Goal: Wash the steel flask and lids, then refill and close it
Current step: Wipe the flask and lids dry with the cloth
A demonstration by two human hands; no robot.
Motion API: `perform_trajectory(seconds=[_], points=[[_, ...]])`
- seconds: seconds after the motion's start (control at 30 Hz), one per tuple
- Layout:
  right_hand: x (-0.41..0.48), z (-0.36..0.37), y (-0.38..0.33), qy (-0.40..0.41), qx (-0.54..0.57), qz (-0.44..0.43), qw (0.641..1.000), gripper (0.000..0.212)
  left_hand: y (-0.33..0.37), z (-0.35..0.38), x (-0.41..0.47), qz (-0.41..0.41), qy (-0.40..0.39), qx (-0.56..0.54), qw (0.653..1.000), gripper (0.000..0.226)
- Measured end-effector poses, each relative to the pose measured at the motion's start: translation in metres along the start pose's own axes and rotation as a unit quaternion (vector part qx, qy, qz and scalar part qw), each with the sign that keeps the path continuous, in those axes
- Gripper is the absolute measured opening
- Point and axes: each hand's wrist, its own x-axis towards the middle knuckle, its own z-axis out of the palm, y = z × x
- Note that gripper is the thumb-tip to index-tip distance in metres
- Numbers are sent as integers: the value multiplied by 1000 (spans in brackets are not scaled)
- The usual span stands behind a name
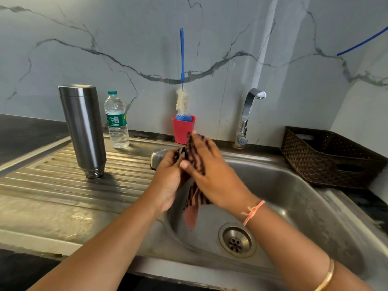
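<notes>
- At the far left we see the dark stone bench (25, 135). It meets the raised rim of the ribbed steel drainboard (63, 185), whose near half lies bare.
- The tall cylindrical steel flask (84, 131) stands mouth down on the ribs, its threaded neck touching the drainboard.
- Just to its right, not touching it, a clear plastic water bottle (116, 120) with a green cap and label stands near the drainboard's back edge.
- A small rounded steel lid (157, 158) sits where the drainboard meets the basin, partly hidden behind the left hand.
- The left hand (168, 183) is over the basin's left edge, fingers curled round a dark striped cloth (194, 198), whose pinkish end hangs down into the basin.
- The right hand (210, 175) lies against the left with fingers stretched straight and the cloth draped over them. We see an orange thread at the wrist and a gold bangle further up the arm.
- Behind the hands a red plastic cup (182, 129) stands by the wall and holds a blue-handled bottle brush (182, 59) upright, white bristles above the rim.
- A chrome tap (247, 114) rises from the back rim, its spout turned right.
- The steel sink basin (294, 196) lies open below and to the right of the hands, with a round drain (237, 240) towards the front.
- A dark brown woven plastic basket (327, 162) sits on the bench at the basin's right.
- A grey veined marble wall (105, 38) backs everything, and a thin blue tube (361, 42) crosses its upper right corner.
</notes>
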Motion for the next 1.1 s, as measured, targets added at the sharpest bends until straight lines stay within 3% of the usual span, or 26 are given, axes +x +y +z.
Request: perform_trajectory(seconds=[0.07,0.13,0.2,0.27,0.4,0.53,0.7,0.77,0.87,1.0,1.1], points=[[5,-13,8,7,140,39,989,58,1,3,-4,-24,-35,-14,999,14],[7,-21,20,-15,287,99,953,37,4,5,-6,-47,-55,-90,993,20],[5,-26,32,-65,365,161,915,28,7,4,-4,-56,-68,-146,985,24],[6,-30,42,-82,326,172,926,25,9,3,-4,-65,-74,-156,983,26],[10,-45,44,-28,218,155,963,32,12,-2,-3,-89,-86,-156,980,27],[7,-52,34,-28,224,139,964,38,13,-3,-1,-67,-102,-177,977,35],[8,-46,25,39,277,97,955,7,15,-4,-1,-22,-107,-164,980,47],[8,-43,23,51,284,84,954,13,15,-4,-1,-7,-111,-163,980,47],[8,-39,20,69,264,85,958,25,13,-5,-1,-3,-128,-124,984,47],[9,-38,25,101,257,95,957,18,7,-5,-3,-38,-155,-37,986,56],[9,-45,28,89,261,88,957,13,4,-2,-8,-54,-166,36,984,42]])
